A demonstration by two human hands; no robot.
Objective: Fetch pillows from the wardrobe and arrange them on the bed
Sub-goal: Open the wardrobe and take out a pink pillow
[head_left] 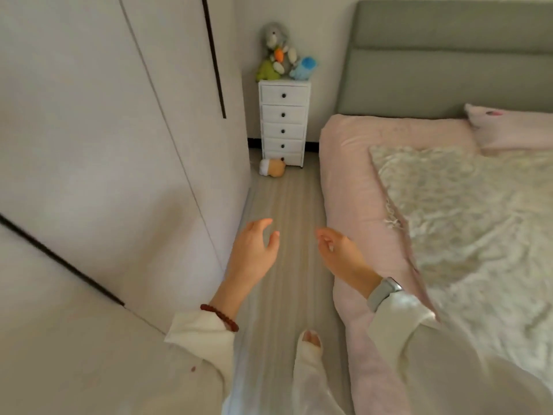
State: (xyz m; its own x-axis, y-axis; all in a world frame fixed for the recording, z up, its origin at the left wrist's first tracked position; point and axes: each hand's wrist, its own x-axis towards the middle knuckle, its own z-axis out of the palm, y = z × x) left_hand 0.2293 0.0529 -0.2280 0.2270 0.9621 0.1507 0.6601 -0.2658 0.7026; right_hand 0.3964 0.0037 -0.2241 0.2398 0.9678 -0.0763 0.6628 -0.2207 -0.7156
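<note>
a home bedroom is shown. a bed [374, 187] with pink bedding and a grey padded headboard [443, 55] is seen at the right, with a pink pillow [514, 127] laid at its head and a pale fluffy blanket [466, 211] spread over it. a white wardrobe [104, 130] with closed doors is set along the left. a narrow white chest of drawers [284, 124] is placed in the corner, topped with soft toys [281, 52]; another soft toy [272, 167] lies on the wood-look floor [287, 211].

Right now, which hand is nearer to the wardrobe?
Left. The left hand hovers open beside the wardrobe doors, not touching. The right hand is farther away, beside the bed.
</note>
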